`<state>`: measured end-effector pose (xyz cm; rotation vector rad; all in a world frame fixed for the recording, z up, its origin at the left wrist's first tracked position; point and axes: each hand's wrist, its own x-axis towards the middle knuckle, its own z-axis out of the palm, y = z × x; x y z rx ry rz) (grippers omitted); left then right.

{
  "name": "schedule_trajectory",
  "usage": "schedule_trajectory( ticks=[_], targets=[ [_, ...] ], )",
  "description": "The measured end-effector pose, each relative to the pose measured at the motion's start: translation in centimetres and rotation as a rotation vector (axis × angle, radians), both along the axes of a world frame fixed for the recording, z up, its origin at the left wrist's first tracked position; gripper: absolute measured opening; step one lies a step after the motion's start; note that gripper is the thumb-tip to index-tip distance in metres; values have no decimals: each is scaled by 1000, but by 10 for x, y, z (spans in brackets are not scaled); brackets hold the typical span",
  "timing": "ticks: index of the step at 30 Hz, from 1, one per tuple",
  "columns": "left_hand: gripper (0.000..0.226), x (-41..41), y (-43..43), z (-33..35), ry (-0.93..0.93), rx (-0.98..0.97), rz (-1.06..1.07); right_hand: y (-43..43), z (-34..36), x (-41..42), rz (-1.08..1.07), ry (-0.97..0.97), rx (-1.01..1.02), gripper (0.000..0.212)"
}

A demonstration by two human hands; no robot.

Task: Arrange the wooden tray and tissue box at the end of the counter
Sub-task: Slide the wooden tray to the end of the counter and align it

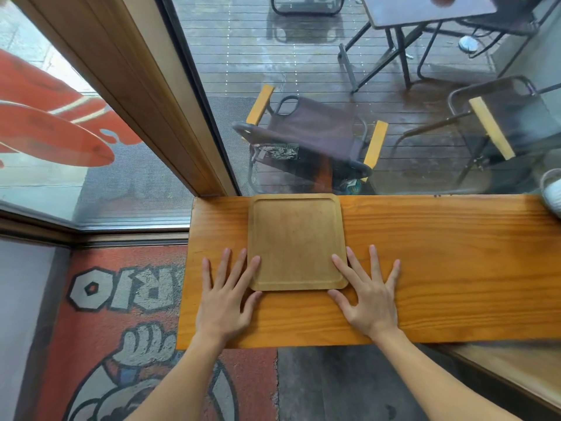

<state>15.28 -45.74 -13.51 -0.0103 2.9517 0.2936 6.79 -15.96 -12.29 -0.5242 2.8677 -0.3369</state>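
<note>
At the left end of the long orange-brown varnished wooden counter (440, 268), the left hand (224, 302) lies flat and spread, palm down. Its index fingertip touches the near-left rim of the square pale wooden tray with rounded corners (296, 241) and its thumb sits just under the tray's near-left corner; it grips nothing. The step in hand looks like squaring the tray at the counter's end. To do it well, both hands should press evenly on the two near corners and slide the tray rather than lift it. Its far edge should stay parallel to the window (303, 86), and a strip of counter should remain bare on the left so nothing overhangs.

The tray is shallow, with a thin raised lip all round and a faintly scuffed, empty floor. It lies flat, its far edge at the counter's far edge, close to the left end.

The right hand (368, 299) mirrors the left, open and splayed. Its index finger rests on the tray's near-right rim, its thumb is near that corner, and it holds nothing.

No tissue box is in view.
</note>
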Motion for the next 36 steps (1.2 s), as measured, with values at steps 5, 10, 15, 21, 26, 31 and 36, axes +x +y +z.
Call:
schedule_trajectory(
  ticks=[5, 10, 15, 21, 26, 31, 36],
  targets=[
    [69, 0, -1, -1, -3, 7, -5, 0, -1, 0, -1, 6, 2, 69],
    [67, 0, -1, -1, -7, -7, -18, 0, -1, 1, -7, -3, -6, 67],
    [68, 1, 0, -2, 0, 0, -19, 0, 1, 1, -4, -8, 6, 66],
    [68, 0, -1, -1, -19, -4, -15, 0, 0, 0, -7, -17, 19, 67],
    [68, 0, -1, 1, -20, 14, -15, 0, 0, 1, -3, -16, 23, 66],
    [68, 0, -2, 3, -6, 38, -8, 0, 0, 1, -2, -24, 31, 66],
    [68, 0, -2, 2, -10, 52, -9, 1, 0, 2, -14, -20, 14, 66]
  ],
)
